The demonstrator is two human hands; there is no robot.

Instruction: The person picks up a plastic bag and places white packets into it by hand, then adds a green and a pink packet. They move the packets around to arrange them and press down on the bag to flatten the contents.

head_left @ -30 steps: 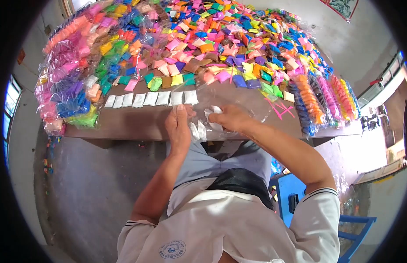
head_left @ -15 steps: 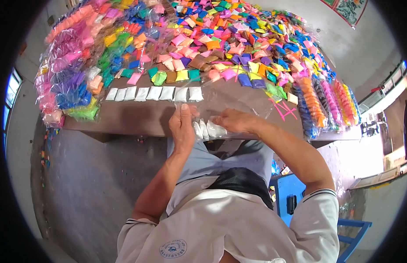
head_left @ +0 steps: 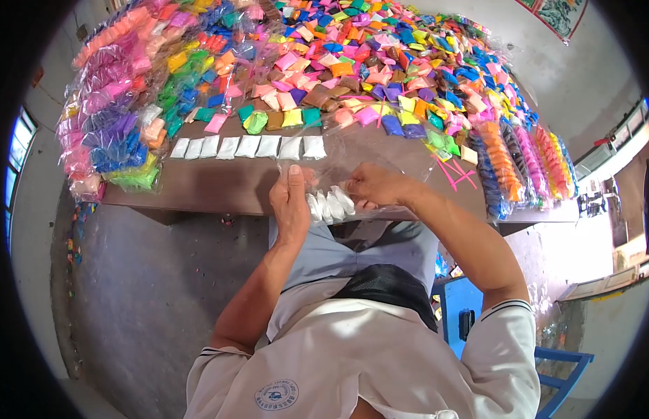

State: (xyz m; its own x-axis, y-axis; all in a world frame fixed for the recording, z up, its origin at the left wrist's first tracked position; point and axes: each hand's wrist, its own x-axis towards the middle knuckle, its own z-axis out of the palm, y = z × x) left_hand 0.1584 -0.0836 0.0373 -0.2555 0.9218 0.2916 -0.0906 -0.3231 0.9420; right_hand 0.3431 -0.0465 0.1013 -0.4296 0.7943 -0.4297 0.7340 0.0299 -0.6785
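Note:
At the front edge of the table, my left hand (head_left: 291, 199) is closed on the left side of a clear plastic bag (head_left: 401, 164), thumb pointing up. Several small white packets (head_left: 330, 205) stand side by side in the bag between my hands. My right hand (head_left: 377, 186) has curled fingers at the right end of these packets, closed on the bag's film; its fingertips are partly hidden. Beyond my left hand, a row of several white packets (head_left: 248, 146) lies flat on the brown table (head_left: 220, 185).
A large heap of coloured packets (head_left: 352, 66) covers the back of the table. Filled bags of packets (head_left: 118, 126) are stacked at the left, with more long filled bags (head_left: 502, 167) at the right. Pink strips (head_left: 456, 174) lie near my right forearm. A blue chair (head_left: 454, 307) stands beside me.
My right hand has moved slightly right and up, its fingers curling more. The rightmost white packet in the bag now stands lined up against the others. My left hand has stayed in place.

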